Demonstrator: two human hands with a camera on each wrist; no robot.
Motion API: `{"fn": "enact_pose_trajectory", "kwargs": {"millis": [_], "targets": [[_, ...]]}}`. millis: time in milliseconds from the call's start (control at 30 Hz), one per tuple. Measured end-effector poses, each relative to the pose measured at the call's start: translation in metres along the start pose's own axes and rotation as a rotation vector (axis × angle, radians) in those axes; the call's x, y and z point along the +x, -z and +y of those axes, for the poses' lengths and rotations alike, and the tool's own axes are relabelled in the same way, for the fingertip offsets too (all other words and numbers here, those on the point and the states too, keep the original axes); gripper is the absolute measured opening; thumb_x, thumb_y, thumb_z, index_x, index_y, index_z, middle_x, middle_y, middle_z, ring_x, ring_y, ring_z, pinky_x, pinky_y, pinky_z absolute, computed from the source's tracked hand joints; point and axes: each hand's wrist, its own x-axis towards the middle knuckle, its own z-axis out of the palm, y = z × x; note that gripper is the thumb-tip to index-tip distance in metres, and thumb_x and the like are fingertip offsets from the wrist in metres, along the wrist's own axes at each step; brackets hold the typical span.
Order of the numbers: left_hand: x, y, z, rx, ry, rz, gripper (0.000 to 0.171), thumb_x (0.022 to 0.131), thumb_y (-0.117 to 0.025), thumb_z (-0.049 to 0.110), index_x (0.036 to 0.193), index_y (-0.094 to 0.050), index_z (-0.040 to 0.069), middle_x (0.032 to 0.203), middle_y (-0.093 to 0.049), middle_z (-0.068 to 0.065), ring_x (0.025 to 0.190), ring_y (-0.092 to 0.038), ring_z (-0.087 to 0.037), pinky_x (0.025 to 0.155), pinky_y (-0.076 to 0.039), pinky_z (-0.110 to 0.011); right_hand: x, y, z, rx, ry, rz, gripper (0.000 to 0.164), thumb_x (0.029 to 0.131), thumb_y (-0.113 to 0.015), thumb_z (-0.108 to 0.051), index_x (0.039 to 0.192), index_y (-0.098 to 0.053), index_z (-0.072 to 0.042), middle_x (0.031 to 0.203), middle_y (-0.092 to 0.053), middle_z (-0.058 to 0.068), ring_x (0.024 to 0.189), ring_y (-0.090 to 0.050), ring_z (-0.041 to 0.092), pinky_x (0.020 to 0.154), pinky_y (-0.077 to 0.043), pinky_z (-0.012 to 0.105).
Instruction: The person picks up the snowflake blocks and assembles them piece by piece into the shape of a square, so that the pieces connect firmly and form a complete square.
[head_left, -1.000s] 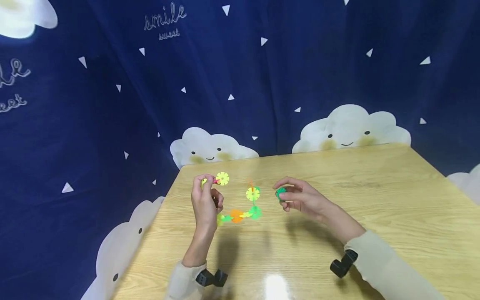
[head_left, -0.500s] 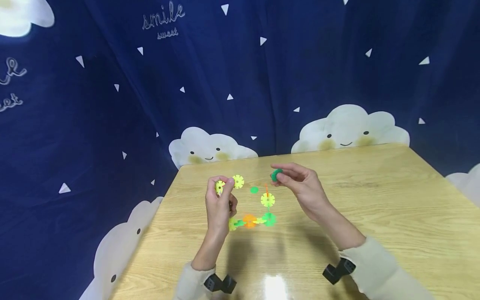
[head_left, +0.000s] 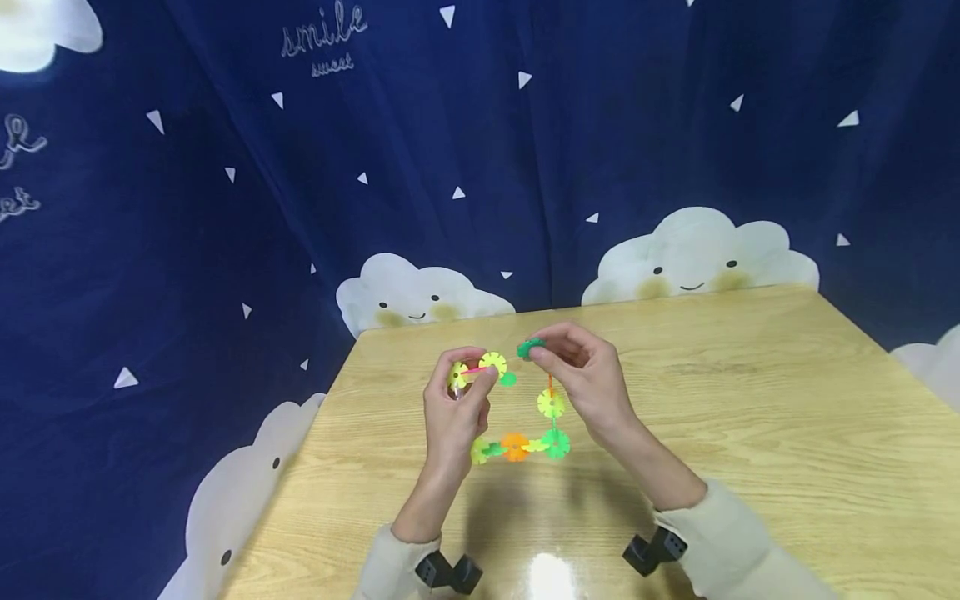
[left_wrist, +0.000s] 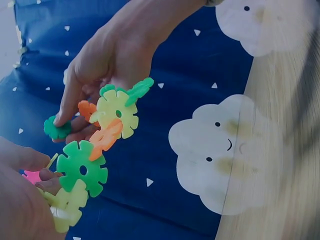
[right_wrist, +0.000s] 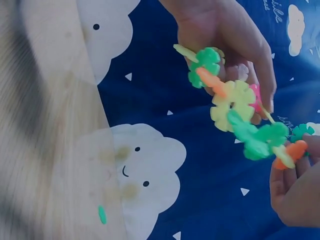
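Note:
In the head view my left hand point(head_left: 453, 421) grips one end of a chain of interlocking plastic snowflake discs. A yellow disc point(head_left: 492, 365) sits at its fingertips, joined to a pink one seen edge-on. From this hand the chain runs right through an orange disc point(head_left: 515, 447) to a green disc point(head_left: 556, 443), then up to an orange one near the right hand. My right hand point(head_left: 588, 379) pinches a darker green disc point(head_left: 529, 348), held apart from the yellow disc. In the left wrist view, the chain's green disc point(left_wrist: 82, 169) hangs close to the left hand.
A loose green disc point(right_wrist: 102, 214) lies on the wooden table point(head_left: 712, 417). Behind the table hangs a dark blue curtain point(head_left: 480, 125) with white triangles and smiling clouds. Black cameras point(head_left: 655, 550) are strapped at both sleeves.
My left hand has moved right with the chain. The right hand has risen and moved left with its green disc, so the hands are closer. The loose green disc on the table has come into clear view.

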Motion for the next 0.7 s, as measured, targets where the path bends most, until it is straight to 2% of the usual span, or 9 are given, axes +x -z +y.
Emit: {"fn": "enact_pose_trajectory", "kwargs": {"millis": [233,367,700], "targets": [[-0.0013,-0.0043,0.0005,0.001,-0.003,-0.03,0.026,0.094,-0.075,0.012,0.118,-0.066,0.011,0.066,-0.052,0.005,0.044,-0.038,-0.008,0.041,-0.024,-0.018,-0.0028,-0.0015,0.0002,-0.084,0.003,-0.004,0.014,0.092,-0.079,-0.005,0.105,-0.074,-0.002,0.092,-0.072,0.002,0.088,-0.069,0.016,0.085,-0.057,0.026],[-0.001,-0.005,0.0006,0.009,-0.006,-0.034,0.025,0.095,-0.074,0.012,0.118,-0.066,0.011,0.063,-0.05,0.005,0.044,-0.037,-0.007,0.04,-0.023,-0.018,-0.0033,-0.0004,0.0013,-0.097,0.008,-0.018,0.013,0.092,-0.078,-0.005,0.104,-0.074,-0.001,0.095,-0.072,0.006,0.088,-0.068,0.017,0.085,-0.056,0.027],[-0.0011,-0.0071,0.0032,0.012,-0.011,-0.047,0.025,0.094,-0.074,0.012,0.117,-0.066,0.01,0.06,-0.047,0.004,0.044,-0.037,-0.008,0.04,-0.022,-0.018,-0.0025,0.0011,-0.0003,-0.129,0.01,-0.043,0.011,0.09,-0.078,0.002,0.1,-0.075,-0.001,0.102,-0.073,0.011,0.095,-0.07,0.018,0.094,-0.057,0.028]]}}
